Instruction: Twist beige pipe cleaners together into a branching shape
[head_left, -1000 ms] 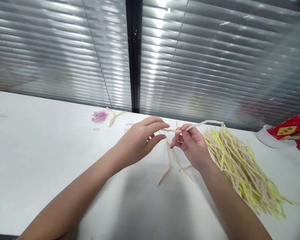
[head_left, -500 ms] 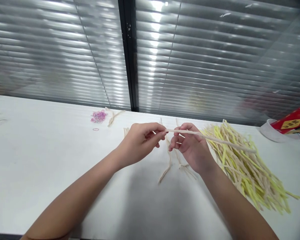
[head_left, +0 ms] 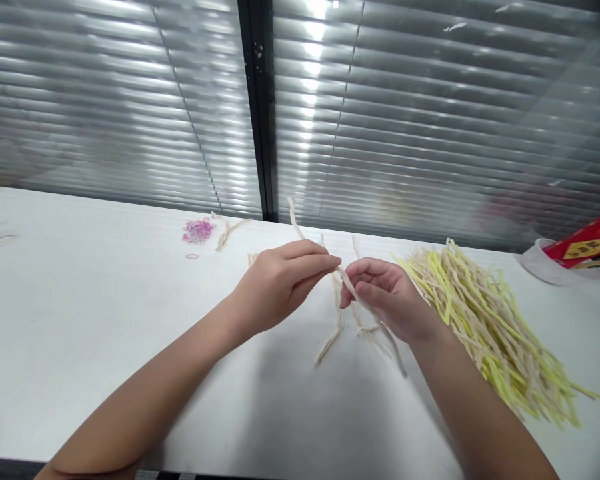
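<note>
My left hand (head_left: 280, 287) pinches a cream strand of yarn (head_left: 349, 285) between thumb and fingers. One end of the strand sticks up behind that hand; the other slants down to the right past my right hand (head_left: 397, 300). The right hand's fingers are curled loosely around this strand, with the thumb close to it. Below and behind the hands, a cream strand (head_left: 329, 347) and a knotted cream bundle (head_left: 367, 331) lie on the white table (head_left: 130, 320). More short cream ends show behind the left hand, partly hidden by it.
A large pile of yellow and cream strands (head_left: 485, 327) lies on the right. At the back left are a heap of pink and purple rubber bands (head_left: 199, 231), one loose band (head_left: 192, 256) and a tied cream piece (head_left: 225, 235). A red packet (head_left: 585, 247) rests in a white plastic container (head_left: 535, 263).
The strand, earlier stretched straight rightward across my right hand, now hangs down to the right with one end standing up behind my left hand. The right hand's fingers have curled in and moved slightly lower.
</note>
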